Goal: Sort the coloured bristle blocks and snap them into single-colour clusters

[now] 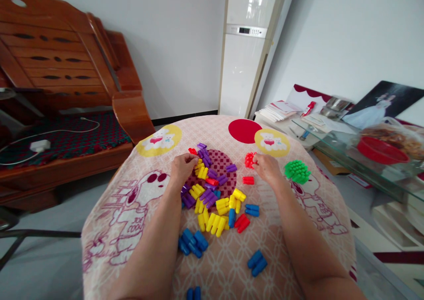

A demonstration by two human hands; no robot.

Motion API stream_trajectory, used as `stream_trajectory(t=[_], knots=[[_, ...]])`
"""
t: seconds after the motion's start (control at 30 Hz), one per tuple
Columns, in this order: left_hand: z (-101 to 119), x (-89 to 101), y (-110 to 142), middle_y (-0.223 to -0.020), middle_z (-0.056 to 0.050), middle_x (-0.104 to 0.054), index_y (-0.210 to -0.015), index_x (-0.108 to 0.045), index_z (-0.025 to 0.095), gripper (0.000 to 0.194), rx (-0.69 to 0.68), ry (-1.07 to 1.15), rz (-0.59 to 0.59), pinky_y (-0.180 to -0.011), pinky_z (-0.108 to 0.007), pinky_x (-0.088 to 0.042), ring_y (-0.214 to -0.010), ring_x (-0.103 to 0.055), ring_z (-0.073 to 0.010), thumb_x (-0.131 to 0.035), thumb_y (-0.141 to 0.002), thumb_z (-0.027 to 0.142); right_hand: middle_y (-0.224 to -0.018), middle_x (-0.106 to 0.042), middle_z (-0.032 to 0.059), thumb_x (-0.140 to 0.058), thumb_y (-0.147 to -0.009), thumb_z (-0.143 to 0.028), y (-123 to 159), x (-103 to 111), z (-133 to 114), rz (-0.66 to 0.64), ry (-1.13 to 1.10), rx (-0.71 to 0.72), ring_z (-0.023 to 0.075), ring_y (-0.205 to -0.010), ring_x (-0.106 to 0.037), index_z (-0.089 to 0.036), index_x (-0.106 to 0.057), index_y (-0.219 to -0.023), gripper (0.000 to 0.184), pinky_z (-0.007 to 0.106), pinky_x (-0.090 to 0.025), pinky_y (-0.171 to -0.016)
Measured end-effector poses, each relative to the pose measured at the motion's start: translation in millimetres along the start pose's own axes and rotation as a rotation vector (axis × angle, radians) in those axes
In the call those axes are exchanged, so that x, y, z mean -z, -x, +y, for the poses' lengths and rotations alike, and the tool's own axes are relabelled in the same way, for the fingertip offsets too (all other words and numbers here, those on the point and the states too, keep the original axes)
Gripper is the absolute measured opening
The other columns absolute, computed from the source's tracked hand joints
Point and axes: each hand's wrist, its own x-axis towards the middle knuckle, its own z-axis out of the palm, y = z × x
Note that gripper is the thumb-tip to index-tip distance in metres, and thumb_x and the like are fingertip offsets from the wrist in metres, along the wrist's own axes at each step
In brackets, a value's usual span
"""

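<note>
My right hand [267, 167] is closed, its fingertips pinching the edge of a cluster of red plastic building blocks [249, 160] standing on the cloth. My left hand [183, 168] reaches to the far left side of a loose pile, thumb and fingers pressed together beside yellow blocks [202, 172] and a small red block [193, 151]. What sits between those fingertips is hidden. Purple blocks [209, 197] mix with yellow ones in the pile. A single red block [248, 180] lies just below the red cluster. Beyond my right hand stands a cluster of green blocks [297, 171].
Blue blocks [192, 242] lie nearer me, with another blue group [257, 263] on the right. The round table wears a patterned cloth [112, 211]. At the right is a glass-topped stand [334, 148] holding a red bowl [380, 151]. A wooden bench [66, 77] stands left.
</note>
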Motion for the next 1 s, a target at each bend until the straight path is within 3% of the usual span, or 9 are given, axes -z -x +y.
stream_trajectory(t=[0.13, 0.33, 0.5, 0.67, 0.77, 0.87, 1.0], knots=[[1.1, 1.3, 0.5, -0.069, -0.003, -0.07, -0.086, -0.075, 0.016, 0.029, 0.001, 0.003, -0.01, -0.064, -0.026, -0.045, -0.068, -0.063, -0.018, -0.059, -0.072, 0.036, -0.094, -0.075, 0.0108, -0.059, -0.088, -0.022, 2.3, 9.3, -3.3, 0.06, -0.081, -0.005, 0.0207, -0.088, -0.066, -0.018, -0.072, -0.099, 0.018, 0.026, -0.039, -0.07], [1.0, 0.5, -1.7, -0.066, -0.003, -0.069, -0.084, -0.074, 0.016, 0.027, 0.003, 0.0, -0.009, -0.061, -0.025, -0.046, -0.066, -0.063, -0.0176, -0.058, -0.073, 0.034, -0.073, -0.072, 0.0047, -0.061, -0.081, -0.011, 10.5, 18.5, -24.2, -0.043, -0.438, 0.243, 0.0164, -0.073, -0.065, -0.016, -0.074, -0.079, 0.014, 0.023, -0.04, -0.065], [3.5, -2.0, -0.9, -0.065, -0.002, -0.069, -0.085, -0.073, 0.016, 0.025, 0.043, 0.087, 0.057, -0.063, -0.025, -0.051, -0.063, -0.065, -0.0166, -0.056, -0.074, 0.03, -0.099, -0.072, 0.0081, -0.062, -0.089, -0.02, 24.2, 6.7, -72.7, -0.028, -0.597, 0.522, 0.0174, -0.089, -0.065, -0.016, -0.072, -0.109, 0.022, 0.028, -0.047, -0.082], [6.2, 3.6, 0.5, -0.085, -0.006, -0.074, -0.098, -0.073, 0.015, 0.032, 0.019, 0.019, 0.242, -0.074, -0.03, -0.055, -0.076, -0.07, -0.0192, -0.051, -0.077, 0.023, -0.106, -0.067, 0.0106, -0.052, -0.099, -0.026, 35.7, -7.3, -99.6, -0.037, -0.443, 0.773, 0.0198, -0.101, -0.06, -0.016, -0.068, -0.117, 0.026, 0.033, -0.044, -0.093], [4.5, 2.3, -0.9, -0.114, -0.01, -0.071, -0.113, -0.071, 0.018, 0.04, -0.084, -0.12, 0.238, -0.088, -0.034, -0.055, -0.103, -0.068, -0.0229, -0.05, -0.079, 0.019, -0.098, -0.066, 0.0091, -0.051, -0.099, -0.027, 36.1, -11.6, -100.0, -0.022, -0.336, 0.717, 0.0195, -0.097, -0.059, -0.016, -0.069, -0.105, 0.022, 0.032, -0.042, -0.09], [2.4, -3.9, -1.5, -0.137, -0.01, -0.059, -0.123, -0.067, 0.021, 0.046, -0.2, -0.224, 0.128, -0.104, -0.038, -0.049, -0.126, -0.056, -0.0253, -0.052, -0.079, 0.015, -0.091, -0.065, 0.0071, -0.053, -0.097, -0.021, 33.8, -13.1, -97.1, -0.033, -0.312, 0.583, 0.0173, -0.088, -0.059, -0.016, -0.068, -0.091, 0.016, 0.027, -0.041, -0.079], [2.5, -6.6, 0.6, -0.131, -0.013, -0.059, -0.119, -0.069, 0.018, 0.043, -0.236, -0.34, 0.072, -0.11, -0.038, -0.044, -0.124, -0.058, -0.0262, -0.052, -0.08, 0.012, -0.084, -0.066, 0.0043, -0.055, -0.091, -0.013, 31.8, -14.2, -93.4, -0.016, -0.357, 0.499, 0.0155, -0.079, -0.058, -0.017, -0.065, -0.084, 0.013, 0.026, -0.037, -0.072]])
